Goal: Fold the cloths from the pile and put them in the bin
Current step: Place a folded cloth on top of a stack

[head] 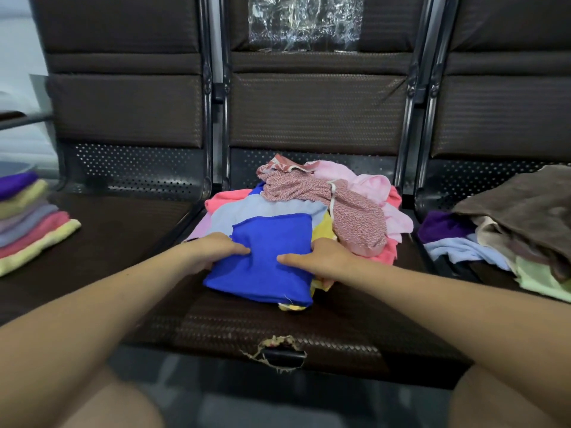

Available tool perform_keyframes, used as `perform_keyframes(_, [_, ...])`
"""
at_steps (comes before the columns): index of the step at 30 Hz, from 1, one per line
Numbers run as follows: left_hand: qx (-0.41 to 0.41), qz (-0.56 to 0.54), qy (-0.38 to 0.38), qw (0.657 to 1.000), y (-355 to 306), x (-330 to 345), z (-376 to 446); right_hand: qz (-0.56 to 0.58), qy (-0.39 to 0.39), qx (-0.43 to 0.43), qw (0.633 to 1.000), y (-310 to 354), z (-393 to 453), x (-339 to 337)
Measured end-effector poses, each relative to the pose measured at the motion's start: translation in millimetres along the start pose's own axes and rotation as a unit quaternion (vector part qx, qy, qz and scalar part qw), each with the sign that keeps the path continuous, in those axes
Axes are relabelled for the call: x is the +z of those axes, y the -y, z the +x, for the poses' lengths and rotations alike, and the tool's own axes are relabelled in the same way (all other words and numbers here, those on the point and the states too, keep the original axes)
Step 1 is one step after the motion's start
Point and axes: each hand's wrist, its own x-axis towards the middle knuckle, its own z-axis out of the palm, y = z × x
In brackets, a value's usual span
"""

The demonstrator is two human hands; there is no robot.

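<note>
While folded small, blue cloth [262, 257] sits at front edge of pile [309, 205] on middle seat [247, 329]. Left hand [213, 248] and right hand [321, 257] clamped on opp. sides, thumbs on top, fingers tucked under. Looks soft, light, floppy; prob. unfolds if pinched at one corner. Support from below. Folded stack [31, 220] on left seat; bin not seen.

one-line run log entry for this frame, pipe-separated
phase: folding | left hand: grips blue cloth | right hand: grips blue cloth | cloth: folded, atop pile | folded stack: left seat | bin: not visible
</note>
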Motion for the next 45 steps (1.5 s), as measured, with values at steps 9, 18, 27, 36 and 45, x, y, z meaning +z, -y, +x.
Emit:
perform_keyframes(9, [0.008,-0.132,-0.047,0.99,-8.7,33.1,-3.9,0.087,-0.036,-0.028,0.995,22.7,-4.6,-6.0])
perform_keyframes(18, [-0.011,-0.487,0.137,0.862,-40.1,5.2,-56.1,0.475,0.033,-0.072,0.876,101.7,-16.1,-48.7])
perform_keyframes(27, [0.085,-0.591,0.109,0.795,-3.0,-120.2,-73.8,0.491,0.009,-0.118,0.863,206.7,29.1,-36.9])
perform_keyframes(36, [0.032,-0.447,-0.123,0.886,76.9,-215.3,-69.3,0.482,0.07,-0.018,0.873,266.8,89.5,100.2])
perform_keyframes(45, [0.078,-0.194,-0.478,0.853,122.2,-391.8,-59.6,0.528,0.12,-0.108,0.834,422.9,126.7,172.0])
